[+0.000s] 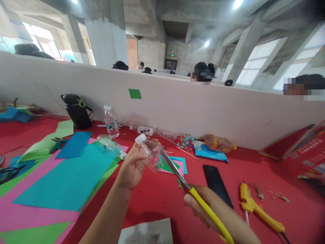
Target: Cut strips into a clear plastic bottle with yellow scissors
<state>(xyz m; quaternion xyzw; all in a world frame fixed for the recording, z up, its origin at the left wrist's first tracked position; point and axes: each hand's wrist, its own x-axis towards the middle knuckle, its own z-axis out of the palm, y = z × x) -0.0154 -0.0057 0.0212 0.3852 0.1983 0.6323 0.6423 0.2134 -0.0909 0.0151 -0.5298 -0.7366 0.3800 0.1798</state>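
The left hand (pixel 133 166) pinches a clear plastic bottle with a white cap (pixel 152 150) between the thumb and the fingers, near its neck; the bottle is tilted, with the cap toward the upper left, and it is above the table. Its lower end is hard to make out. The right hand (pixel 199 203) is closed around the yellow handle of a pair of metal-bladed scissors (pixel 191 190). The blades lie close together, and their tips are at the right side of the bottle; whether they touch it, I cannot tell.

To the left of the left hand, a large teal paper sheet (pixel 68 178) lies upon pink and green sheets, and a clear empty-looking bottle (pixel 109 145) lies on its side. Just beyond the held bottle is a pile of small coloured stars (pixel 186 142), with a blue plastic packet (pixel 210 151) at its right. Beyond the right hand lies a flat black phone (pixel 217 185), and further to the right of this hand, a yellow glue gun (pixel 261 210). Nearer than both hands, a greyish flat sheet (pixel 149 232) rests on the red table (pixel 149 206).
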